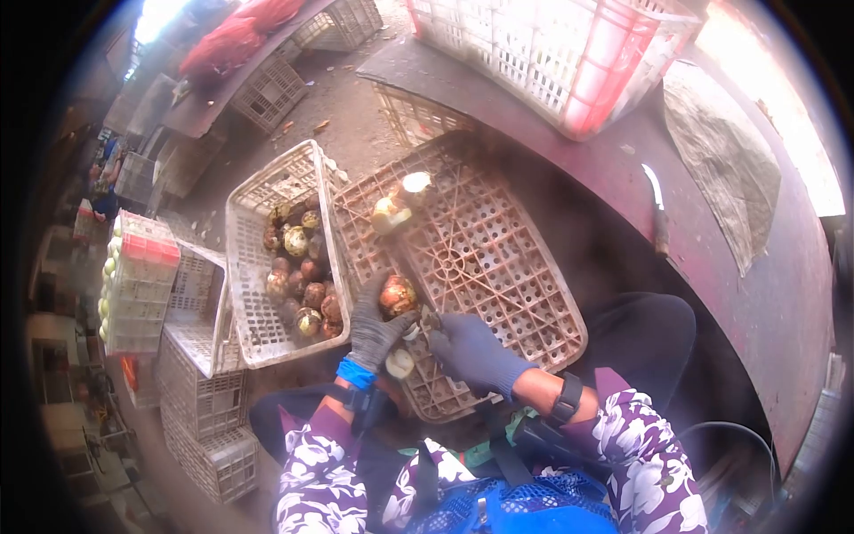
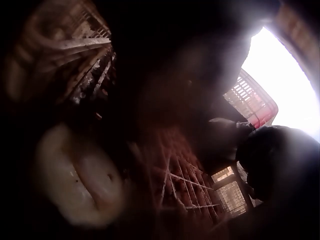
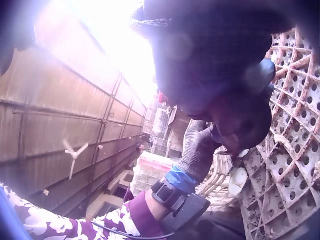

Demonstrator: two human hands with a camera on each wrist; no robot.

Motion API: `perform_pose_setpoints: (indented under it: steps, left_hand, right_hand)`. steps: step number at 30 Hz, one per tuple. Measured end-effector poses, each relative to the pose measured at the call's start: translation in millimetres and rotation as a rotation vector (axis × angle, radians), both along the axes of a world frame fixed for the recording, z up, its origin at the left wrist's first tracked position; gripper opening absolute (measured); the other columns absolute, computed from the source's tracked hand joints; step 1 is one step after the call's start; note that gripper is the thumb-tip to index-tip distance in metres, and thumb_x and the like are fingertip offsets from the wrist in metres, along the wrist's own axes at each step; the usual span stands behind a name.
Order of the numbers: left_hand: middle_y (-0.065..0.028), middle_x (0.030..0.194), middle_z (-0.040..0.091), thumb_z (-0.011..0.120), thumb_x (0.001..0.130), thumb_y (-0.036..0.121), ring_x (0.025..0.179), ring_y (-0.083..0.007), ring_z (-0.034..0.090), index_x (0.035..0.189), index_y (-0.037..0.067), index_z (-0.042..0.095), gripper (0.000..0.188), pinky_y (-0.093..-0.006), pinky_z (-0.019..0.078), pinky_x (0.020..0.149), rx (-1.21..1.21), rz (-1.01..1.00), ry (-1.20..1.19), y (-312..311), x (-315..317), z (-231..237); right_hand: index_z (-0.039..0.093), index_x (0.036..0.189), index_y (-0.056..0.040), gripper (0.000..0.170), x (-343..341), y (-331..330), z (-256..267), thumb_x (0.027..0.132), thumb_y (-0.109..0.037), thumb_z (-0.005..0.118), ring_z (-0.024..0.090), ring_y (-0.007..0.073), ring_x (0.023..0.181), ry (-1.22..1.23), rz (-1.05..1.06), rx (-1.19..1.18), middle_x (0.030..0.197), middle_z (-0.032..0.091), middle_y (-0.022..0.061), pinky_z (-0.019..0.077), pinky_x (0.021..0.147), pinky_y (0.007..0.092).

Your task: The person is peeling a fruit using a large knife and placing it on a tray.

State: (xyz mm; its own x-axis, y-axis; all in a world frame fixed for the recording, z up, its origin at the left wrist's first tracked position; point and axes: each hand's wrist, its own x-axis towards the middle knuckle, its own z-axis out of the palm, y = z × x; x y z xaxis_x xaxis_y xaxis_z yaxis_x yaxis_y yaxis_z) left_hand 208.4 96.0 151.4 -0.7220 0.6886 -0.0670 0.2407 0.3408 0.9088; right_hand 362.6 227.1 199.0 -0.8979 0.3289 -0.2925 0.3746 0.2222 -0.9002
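My left hand (image 1: 375, 327), in a grey glove, holds a round reddish-brown vegetable (image 1: 398, 295) over the upturned crate (image 1: 498, 258). My right hand (image 1: 480, 351), in a dark blue-grey glove, is closed beside it, close to the left fingertips. A grey blade, seemingly a knife (image 2: 223, 125), sticks out from the right fist in the left wrist view; its handle is hidden. Just below the left hand lies a pale cut piece (image 1: 399, 363), also visible in the right wrist view. Farther up on the crate are a pale yellowish cut piece (image 1: 390, 215) and a white-faced one (image 1: 415, 182).
A pale crate (image 1: 238, 254) with several brown round vegetables stands at left. A knife (image 1: 658, 209) and a cloth sheet (image 1: 725, 160) lie on the dark table (image 1: 765, 329) at right. A white-and-red crate (image 1: 543, 67) stands on it. Stacked crates (image 1: 200, 414) rise at far left.
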Motion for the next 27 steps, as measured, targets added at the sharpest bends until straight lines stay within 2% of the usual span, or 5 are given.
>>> perform_pose_setpoints:
  steps: [11,17,22,23,27]
  left_hand:
    - [-0.0127,0.122,0.053,0.083,0.060,0.004,0.111,-0.0231,0.054,0.131,0.003,0.044,0.081,-0.0325,0.0456,0.097,-0.005,-0.012,0.130,-5.3,2.3,-10.0]
    - [-0.0100,0.119,0.053,0.083,0.062,0.005,0.108,-0.0190,0.055,0.128,0.003,0.044,0.076,-0.0327,0.0484,0.094,0.105,0.054,-0.180,-3.8,-1.5,8.6]
    - [-0.0101,0.120,0.053,0.077,0.068,0.016,0.109,-0.0207,0.055,0.131,0.003,0.042,0.074,-0.0329,0.0481,0.094,0.325,0.049,-0.377,-9.0,-9.2,23.4]
    - [-0.0100,0.120,0.052,0.075,0.069,0.017,0.110,-0.0211,0.054,0.132,0.003,0.042,0.072,-0.0333,0.0477,0.094,0.377,0.046,-0.420,-11.8,-7.8,29.6]
    - [-0.0139,0.122,0.051,0.070,0.073,0.020,0.112,-0.0261,0.053,0.133,0.002,0.039,0.069,-0.0376,0.0458,0.097,0.577,0.039,-0.581,-11.5,-10.2,66.0]
  right_hand:
    - [0.062,0.090,0.0063,0.032,-30.0,-6.8,-6.0,0.083,-0.024,0.056,0.061,0.0421,0.091,-0.093,0.026,0.113,0.092,0.062,0.0288,0.0481,0.082,0.0459]
    - [0.062,0.093,0.0043,0.029,-27.8,-7.7,-6.8,0.084,-0.023,0.057,0.061,0.0419,0.091,-0.084,0.037,0.168,0.093,0.062,0.0275,0.0481,0.080,0.0457]
    - [0.060,0.096,0.0019,0.028,-30.1,-6.6,-21.7,0.085,-0.023,0.057,0.060,0.0415,0.089,-0.007,0.019,0.173,0.091,0.062,0.0261,0.0478,0.076,0.0464]
    - [0.061,0.094,0.0057,0.032,-29.1,-4.3,-22.5,0.082,-0.024,0.056,0.061,0.0416,0.094,-0.061,0.032,0.141,0.095,0.062,0.0285,0.0477,0.084,0.0457]
    - [0.062,0.093,0.0055,0.033,-29.9,-5.7,-33.0,0.082,-0.024,0.055,0.061,0.0424,0.091,0.006,-0.022,0.079,0.092,0.062,0.0292,0.0477,0.082,0.0471]
